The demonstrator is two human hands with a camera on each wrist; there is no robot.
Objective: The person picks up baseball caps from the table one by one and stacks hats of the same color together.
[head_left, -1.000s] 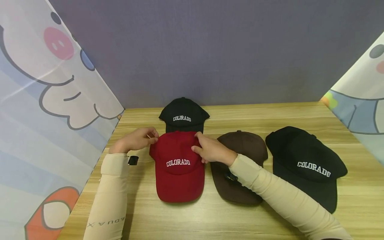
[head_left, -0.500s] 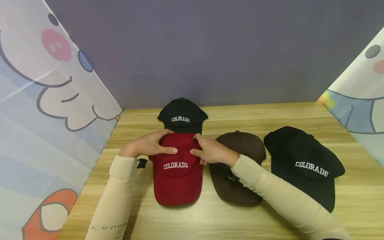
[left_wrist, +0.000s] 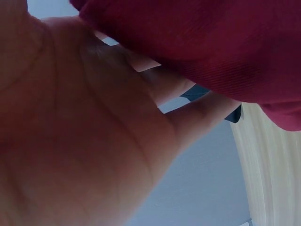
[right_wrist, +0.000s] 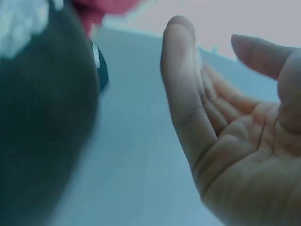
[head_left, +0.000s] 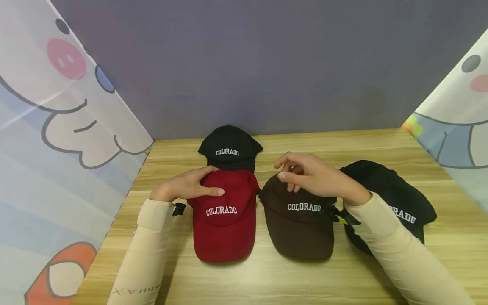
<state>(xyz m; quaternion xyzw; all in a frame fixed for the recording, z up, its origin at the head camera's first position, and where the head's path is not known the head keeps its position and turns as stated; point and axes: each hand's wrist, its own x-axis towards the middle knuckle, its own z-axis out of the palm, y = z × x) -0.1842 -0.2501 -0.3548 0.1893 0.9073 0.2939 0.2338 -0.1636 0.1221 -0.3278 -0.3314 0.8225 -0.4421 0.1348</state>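
Observation:
A red cap [head_left: 225, 241] with white COLORADO lettering lies brim toward me, left of the middle. My left hand [head_left: 184, 184] grips its upper left side, thumb across the front of the crown. Red fabric [left_wrist: 211, 52] hides that hand's fingertips in the left wrist view. To the right is a brown cap [head_left: 299, 237], also lettered and brim toward me. Over its crown hovers my right hand [head_left: 318, 176], fingers loosely bent and apart. Nothing is between the thumb and fingers of that hand [right_wrist: 235, 127] in the right wrist view.
Behind the red cap lies a black cap [head_left: 227, 142], its brim partly covered. Another black cap [head_left: 389, 190] sits at the right, partly hidden by my right forearm. The wooden table [head_left: 244, 281] ends at a grey back panel [head_left: 259, 67], with printed cartoon panels at both sides.
My left hand came in from the left and took hold of the red cap. My right hand let go of the red cap and moved right, over the brown cap.

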